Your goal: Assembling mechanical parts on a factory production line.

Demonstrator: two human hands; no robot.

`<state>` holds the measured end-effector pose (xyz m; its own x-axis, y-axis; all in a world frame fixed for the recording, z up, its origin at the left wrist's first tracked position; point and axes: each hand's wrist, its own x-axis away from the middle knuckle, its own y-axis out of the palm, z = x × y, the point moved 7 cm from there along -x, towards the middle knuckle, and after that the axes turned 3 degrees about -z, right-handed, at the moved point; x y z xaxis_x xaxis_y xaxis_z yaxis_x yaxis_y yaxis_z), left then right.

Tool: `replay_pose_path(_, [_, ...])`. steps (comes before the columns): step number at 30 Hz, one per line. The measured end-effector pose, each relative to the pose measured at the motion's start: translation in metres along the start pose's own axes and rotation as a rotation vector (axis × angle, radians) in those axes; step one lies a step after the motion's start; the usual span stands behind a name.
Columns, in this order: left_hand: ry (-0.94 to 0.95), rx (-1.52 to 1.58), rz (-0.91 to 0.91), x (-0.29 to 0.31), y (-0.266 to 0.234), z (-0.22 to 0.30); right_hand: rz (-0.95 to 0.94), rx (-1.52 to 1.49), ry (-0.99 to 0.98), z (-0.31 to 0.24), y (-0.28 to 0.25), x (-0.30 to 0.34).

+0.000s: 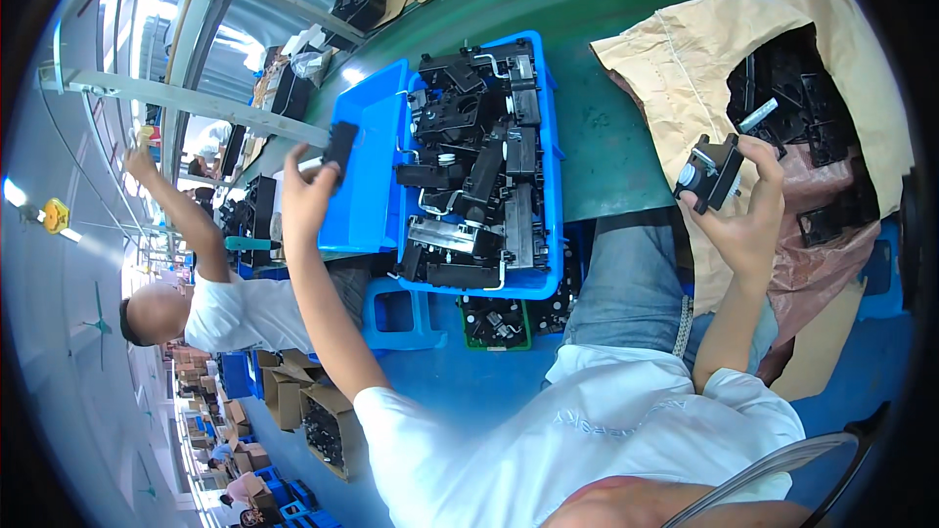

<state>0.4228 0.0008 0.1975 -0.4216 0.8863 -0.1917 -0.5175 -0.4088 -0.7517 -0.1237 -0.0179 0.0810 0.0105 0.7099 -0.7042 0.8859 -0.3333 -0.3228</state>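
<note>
My left hand [308,198] is raised over a shallow blue tray [364,198], fingers closed on a small black rectangular part [341,145]. In my right hand [745,230] I grip a black plastic assembly [722,174] with a white wheel and a metal pin. It is held in front of a large torn brown paper sack [675,68]. Black plastic parts [817,108] lie inside the sack's opening. Between my hands, a blue crate [550,137] is filled with black assemblies [460,117], some with white rollers and bent metal rods.
The crate and tray rest on a green table [606,161]. Below stand a blue stool [401,318] and a green bin [496,340] of parts. A co-worker [235,308] sits at the left, one arm raised. Cardboard boxes [333,430] stand on the blue floor. A metal frame [225,103] crosses at the left.
</note>
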Motion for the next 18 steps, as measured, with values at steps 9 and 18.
replay_pose_path(9, [0.209, -0.130, -0.327, -0.078, 0.091, 0.047, 0.008, 0.032, -0.040, -0.003, -0.002, 0.004])
replay_pose_path(18, [0.233, -0.212, -0.333, -0.095, 0.119, 0.036, 0.024, 0.010, -0.025, -0.002, -0.008, 0.006])
